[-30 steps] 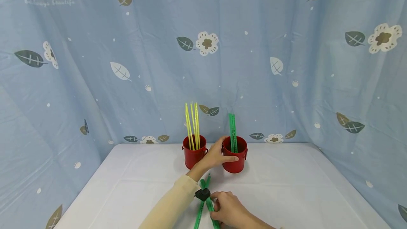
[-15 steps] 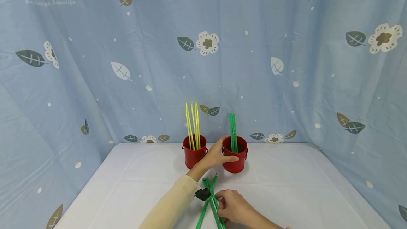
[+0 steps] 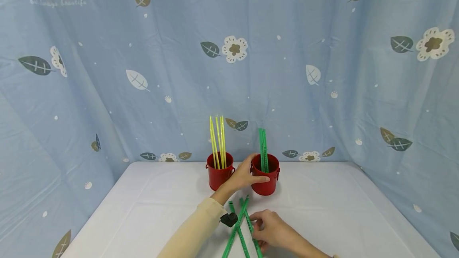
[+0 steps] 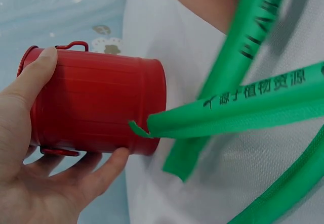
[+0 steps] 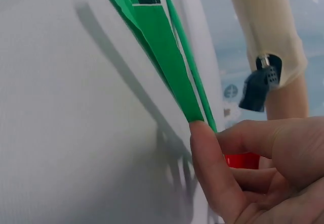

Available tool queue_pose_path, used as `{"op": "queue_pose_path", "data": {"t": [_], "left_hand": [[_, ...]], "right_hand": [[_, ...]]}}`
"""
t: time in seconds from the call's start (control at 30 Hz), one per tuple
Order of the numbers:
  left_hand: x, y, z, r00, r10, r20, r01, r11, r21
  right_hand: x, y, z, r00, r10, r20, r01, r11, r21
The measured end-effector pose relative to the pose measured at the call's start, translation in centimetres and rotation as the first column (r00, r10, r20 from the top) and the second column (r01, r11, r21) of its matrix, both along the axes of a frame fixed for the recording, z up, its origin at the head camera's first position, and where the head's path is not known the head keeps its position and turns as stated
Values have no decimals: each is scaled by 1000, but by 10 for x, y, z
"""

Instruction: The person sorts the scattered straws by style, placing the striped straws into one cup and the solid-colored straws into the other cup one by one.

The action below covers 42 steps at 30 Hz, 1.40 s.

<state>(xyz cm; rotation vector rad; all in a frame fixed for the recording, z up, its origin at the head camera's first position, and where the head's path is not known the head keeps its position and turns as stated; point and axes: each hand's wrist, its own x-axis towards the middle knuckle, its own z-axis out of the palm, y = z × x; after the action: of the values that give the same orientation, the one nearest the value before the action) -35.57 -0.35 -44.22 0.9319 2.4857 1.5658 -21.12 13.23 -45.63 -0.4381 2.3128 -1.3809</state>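
Observation:
My left hand (image 3: 244,176) grips the right-hand red bucket (image 3: 265,187) near its rim; in the left wrist view the thumb and fingers lie around the bucket (image 4: 96,100). A pair of green wrapped straws (image 3: 263,148) stands in it. Close to the front, my right hand (image 3: 274,230) pinches a green wrapped straw (image 5: 164,52) between thumb and forefinger. Beside it, a second green wrapped straw (image 3: 233,234) crosses over a third (image 3: 243,242). Dark printing shows on the wrappers. My left forearm partly hides the crossed straws in the head view.
A second red bucket (image 3: 216,181) with several yellow straws (image 3: 222,142) stands just left of my left wrist. A white cloth covers the table (image 3: 150,210). Behind it hangs a blue patterned curtain (image 3: 172,90). A small black device (image 3: 228,219) sits at my left cuff.
My right hand has moved slightly right and away from me with the pinched straw, and the green straws have spread apart. The left hand stays on the bucket.

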Motion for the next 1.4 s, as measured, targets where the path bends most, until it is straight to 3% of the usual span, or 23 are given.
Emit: {"op": "queue_pose_path", "data": {"t": [0.67, 1.03, 1.4], "left_hand": [[2, -1, 1, 1000, -4, 14, 4, 1000, 1], [1, -1, 1, 1000, -8, 22, 8, 1000, -3], [3, -2, 1, 1000, -12, 24, 12, 1000, 15]], "right_hand": [[0, 47, 8, 997, -75, 20, 75, 997, -16], [6, 67, 24, 998, -58, -5, 57, 998, -29], [13, 77, 40, 997, -74, 23, 75, 995, -62]]}}
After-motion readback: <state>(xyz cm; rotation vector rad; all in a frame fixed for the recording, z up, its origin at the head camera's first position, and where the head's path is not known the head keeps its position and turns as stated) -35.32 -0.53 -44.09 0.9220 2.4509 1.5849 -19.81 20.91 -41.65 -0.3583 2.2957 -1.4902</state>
